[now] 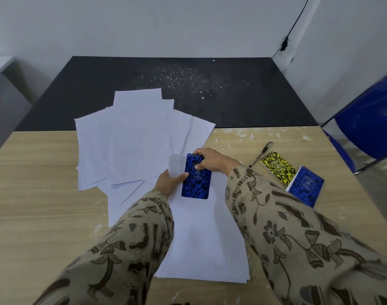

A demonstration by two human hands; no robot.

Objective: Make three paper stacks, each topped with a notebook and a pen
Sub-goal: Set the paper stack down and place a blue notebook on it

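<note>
Head cam: blue notebook [195,176] sits on the near paper stack [201,238], both hands' grip clamped on it, right hand [212,160] top, left hand [169,181] side.

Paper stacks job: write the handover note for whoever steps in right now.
Left hand and right hand: both hold the blue notebook over the near stack.
Loose sheets lie fanned behind it, not sorted.
Yellow notebook, second blue notebook and one pen wait on the table at right; no other pens visible.
Done: one stack laid, its notebook nearly placed.
Left: a pen for it, then two more stacks, each with notebook and pen.
</note>
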